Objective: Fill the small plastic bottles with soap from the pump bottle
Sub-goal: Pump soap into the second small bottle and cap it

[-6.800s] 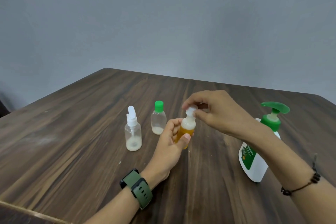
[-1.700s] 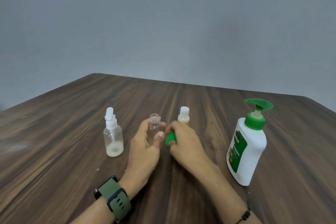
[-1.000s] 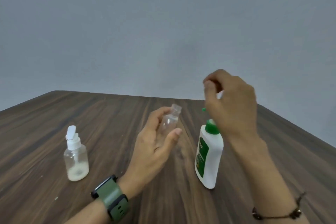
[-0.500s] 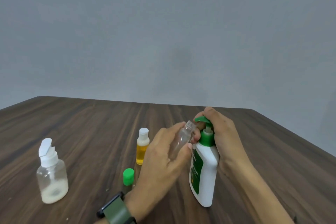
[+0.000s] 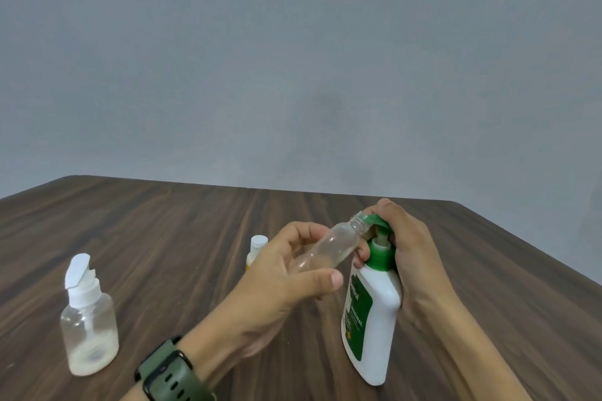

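Soap not yet flowing: our left hand [image 5: 280, 283] gripped the tilted bottle [image 5: 329, 249], mouth at the spout.
Our right hand [image 5: 408, 257] clasped the pump [image 5: 374, 299]; we judged slow presses best.

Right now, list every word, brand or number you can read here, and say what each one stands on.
"ettol", first letter cut off at the edge: on the green label of the pump bottle.
"ORIGINAL": on the same label, lower down.
Smaller print and a yellow mark below that: too small and blurred to read.
Spray bottle, clear bottle in the left hand, watch: no readable text.
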Motion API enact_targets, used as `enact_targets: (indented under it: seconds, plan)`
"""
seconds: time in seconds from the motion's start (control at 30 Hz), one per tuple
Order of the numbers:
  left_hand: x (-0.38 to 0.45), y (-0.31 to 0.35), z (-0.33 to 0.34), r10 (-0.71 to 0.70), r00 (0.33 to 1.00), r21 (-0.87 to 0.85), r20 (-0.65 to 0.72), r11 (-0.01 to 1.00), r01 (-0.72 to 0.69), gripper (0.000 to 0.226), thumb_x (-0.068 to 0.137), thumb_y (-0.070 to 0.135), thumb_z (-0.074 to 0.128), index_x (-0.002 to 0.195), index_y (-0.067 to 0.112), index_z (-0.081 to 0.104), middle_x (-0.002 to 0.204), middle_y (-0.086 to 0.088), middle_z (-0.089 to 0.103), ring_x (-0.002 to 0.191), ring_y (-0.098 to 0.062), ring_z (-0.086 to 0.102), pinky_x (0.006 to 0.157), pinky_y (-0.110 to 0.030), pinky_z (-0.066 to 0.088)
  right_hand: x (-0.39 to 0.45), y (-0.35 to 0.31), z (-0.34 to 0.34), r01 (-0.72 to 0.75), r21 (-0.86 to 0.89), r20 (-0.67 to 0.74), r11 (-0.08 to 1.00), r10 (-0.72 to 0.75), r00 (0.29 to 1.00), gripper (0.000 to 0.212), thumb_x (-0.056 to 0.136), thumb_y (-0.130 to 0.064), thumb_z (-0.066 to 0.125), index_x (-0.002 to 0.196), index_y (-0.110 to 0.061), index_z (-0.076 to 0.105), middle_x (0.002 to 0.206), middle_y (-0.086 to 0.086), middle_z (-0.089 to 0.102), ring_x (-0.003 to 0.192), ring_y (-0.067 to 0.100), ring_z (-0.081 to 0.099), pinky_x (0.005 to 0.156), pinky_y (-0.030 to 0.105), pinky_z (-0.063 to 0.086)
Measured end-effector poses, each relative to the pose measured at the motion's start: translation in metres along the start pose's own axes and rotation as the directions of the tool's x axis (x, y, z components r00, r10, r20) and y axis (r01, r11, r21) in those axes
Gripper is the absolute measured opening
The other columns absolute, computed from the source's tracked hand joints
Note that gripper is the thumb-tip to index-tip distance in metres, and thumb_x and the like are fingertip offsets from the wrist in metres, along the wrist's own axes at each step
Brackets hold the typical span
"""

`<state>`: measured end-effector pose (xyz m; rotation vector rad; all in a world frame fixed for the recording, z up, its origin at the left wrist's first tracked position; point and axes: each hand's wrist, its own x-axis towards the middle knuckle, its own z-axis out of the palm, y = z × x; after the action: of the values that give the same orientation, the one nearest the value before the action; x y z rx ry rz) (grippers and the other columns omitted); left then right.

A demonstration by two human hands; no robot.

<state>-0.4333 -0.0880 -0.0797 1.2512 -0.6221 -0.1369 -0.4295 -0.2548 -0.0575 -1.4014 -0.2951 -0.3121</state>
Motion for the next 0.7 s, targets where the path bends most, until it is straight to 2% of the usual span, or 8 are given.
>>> enact_targets:
  seconds: [0.07,0.13,0.23,0.33,0.43,0.57,0.63,0.7]
  plan:
    - [0.001,0.002,-0.007,0.022,0.999,-0.054,-0.033,0.998,-0.024,0.049,0.047,0.012,0.083,0.093,0.017,0.070,0.086,0.005,0.070,0.068,-0.007,0.063,0.055,-0.018,0.050,0.001,0.000,-0.001,0.009,-0.016,0.001,1.000,-0.009,1.000,0.046,0.074,-0.039,0.053,0.077,0.007,0.050,0.048,0.009,0.050,0.043,0.022,0.045,0.047,0.028,0.044]
    - [0.003,0.004,-0.009,0.069,0.993,-0.071,-0.093,0.995,-0.076,0.043,0.052,0.013,0.088,0.092,0.013,0.072,0.087,-0.004,0.072,0.067,-0.013,0.064,0.057,-0.019,0.053,0.002,0.000,-0.002,0.018,-0.030,-0.004,0.999,-0.018,1.000,0.051,0.071,-0.043,0.055,0.079,0.007,0.051,0.048,0.008,0.051,0.043,0.021,0.046,0.047,0.028,0.044]
    - [0.004,0.004,-0.005,0.111,0.982,-0.082,-0.151,0.989,-0.124,0.038,0.054,0.020,0.080,0.089,0.010,0.072,0.078,-0.014,0.072,0.064,-0.021,0.068,0.063,-0.022,0.056,0.002,0.000,-0.003,0.028,-0.046,-0.005,0.999,-0.029,1.000,0.049,0.073,-0.044,0.054,0.080,0.005,0.055,0.048,0.008,0.051,0.044,0.023,0.047,0.048,0.029,0.045]
    - [0.003,-0.001,0.000,0.138,0.969,-0.078,-0.202,0.985,-0.157,0.037,0.053,0.025,0.080,0.086,0.012,0.071,0.076,-0.017,0.072,0.065,-0.026,0.070,0.065,-0.026,0.057,0.003,0.002,-0.003,0.023,-0.018,0.011,1.000,-0.022,1.000,0.042,0.078,-0.043,0.051,0.075,-0.002,0.059,0.048,0.010,0.052,0.047,0.026,0.050,0.048,0.030,0.047]
    - [-0.001,-0.004,0.005,0.150,0.961,-0.073,-0.232,0.983,-0.171,0.036,0.053,0.027,0.081,0.085,0.015,0.072,0.084,-0.018,0.073,0.067,-0.026,0.071,0.066,-0.025,0.057,0.002,0.003,-0.003,0.020,0.025,0.033,0.999,-0.021,0.999,0.037,0.081,-0.042,0.050,0.069,-0.009,0.061,0.049,0.011,0.052,0.047,0.025,0.051,0.049,0.031,0.047]
    - [-0.004,-0.006,0.004,0.150,0.957,-0.060,-0.249,0.984,-0.170,0.041,0.055,0.026,0.080,0.090,0.011,0.068,0.081,-0.017,0.073,0.068,-0.029,0.072,0.065,-0.026,0.057,0.004,0.006,-0.004,0.026,0.085,-0.010,0.996,-0.025,1.000,0.006,0.076,-0.023,0.053,0.077,-0.018,0.055,0.047,0.008,0.050,0.040,0.020,0.047,0.044,0.028,0.044]
    - [-0.005,-0.006,0.003,0.144,0.955,-0.064,-0.261,0.984,-0.166,0.043,0.055,0.024,0.079,0.093,0.008,0.066,0.078,-0.018,0.073,0.068,-0.029,0.071,0.064,-0.025,0.057,0.005,0.009,-0.004,0.011,0.117,-0.035,0.993,-0.007,0.999,0.008,0.073,-0.015,0.052,0.079,-0.021,0.053,0.046,0.007,0.048,0.039,0.019,0.046,0.042,0.027,0.043]
    - [-0.006,-0.008,0.004,0.139,0.955,-0.072,-0.261,0.984,-0.163,0.040,0.055,0.025,0.079,0.091,0.011,0.068,0.081,-0.018,0.073,0.069,-0.029,0.072,0.065,-0.024,0.057,0.004,0.011,-0.005,-0.003,0.123,-0.026,0.992,0.006,1.000,0.007,0.074,-0.019,0.053,0.080,-0.019,0.050,0.046,0.008,0.049,0.039,0.019,0.046,0.042,0.027,0.043]
